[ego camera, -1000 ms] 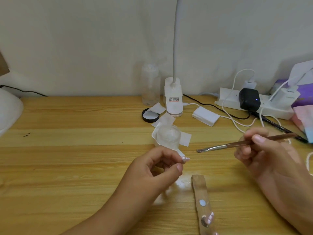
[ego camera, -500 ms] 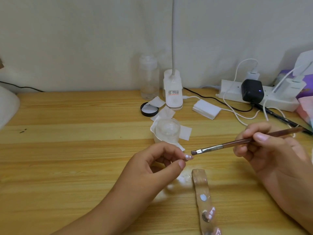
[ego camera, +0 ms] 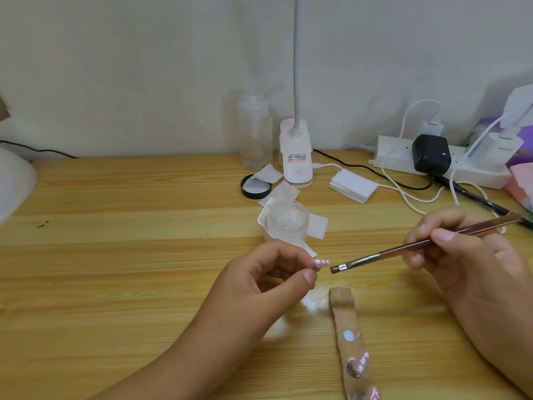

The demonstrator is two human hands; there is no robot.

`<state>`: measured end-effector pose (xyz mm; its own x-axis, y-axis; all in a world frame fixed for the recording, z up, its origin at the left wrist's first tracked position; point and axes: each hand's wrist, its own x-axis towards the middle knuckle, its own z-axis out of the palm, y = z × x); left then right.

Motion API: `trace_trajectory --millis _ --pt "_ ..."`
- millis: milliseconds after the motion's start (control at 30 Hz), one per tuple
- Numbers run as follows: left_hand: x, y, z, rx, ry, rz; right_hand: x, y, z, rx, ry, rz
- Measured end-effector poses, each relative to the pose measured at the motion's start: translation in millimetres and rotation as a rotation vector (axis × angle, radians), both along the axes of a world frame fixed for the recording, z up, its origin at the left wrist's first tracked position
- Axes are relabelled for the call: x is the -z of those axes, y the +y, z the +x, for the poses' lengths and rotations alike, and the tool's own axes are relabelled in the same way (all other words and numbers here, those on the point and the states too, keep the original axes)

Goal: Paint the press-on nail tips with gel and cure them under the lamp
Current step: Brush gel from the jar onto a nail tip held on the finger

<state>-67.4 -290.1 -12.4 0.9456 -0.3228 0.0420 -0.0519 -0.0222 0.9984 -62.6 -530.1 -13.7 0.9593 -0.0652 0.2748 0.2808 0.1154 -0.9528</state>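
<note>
A single nail tip [ego camera: 321, 262] is pinched between the thumb and fingertips of the left hand [ego camera: 259, 278] and held above the table [ego camera: 115, 255], just in front of the open gel jar [ego camera: 287, 223]. A brush [ego camera: 403, 249] is gripped pencil-fashion by the curled fingers of the right hand [ego camera: 461, 255], with its bristle end brought just beside the nail tip but apart from it. Pale dots are already carried by the held tip, so its painting is judged to be partly done, with a further stroke about to be laid. More tips are seen stuck on the strip [ego camera: 343, 313] lying near the front edge; how many are finished cannot be told. No tip is seen under any lamp, so curing is judged to be left for this one. A white rounded housing [ego camera: 14, 180] at the left edge may be the curing lamp, though this cannot be confirmed. Wide bare wood is left between the left hand and that housing, whereas the right side is crowded by the power strip [ego camera: 432, 166] and its cables. The strip lies just below the brush end, so a low sweep could smear it.
</note>
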Motion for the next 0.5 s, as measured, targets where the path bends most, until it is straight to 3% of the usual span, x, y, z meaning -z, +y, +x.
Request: trace_trajectory --millis 167,500 --pt "0.3 -0.6 -0.3 -0.023 0.007 -0.023 -2.9 0.0 -0.2 -0.014 0.008 0.094" --pt "-2.6 -4.5 -2.0 -0.052 0.059 -0.017 -4.8 4.2 -3.3 -0.074 -0.025 0.046"
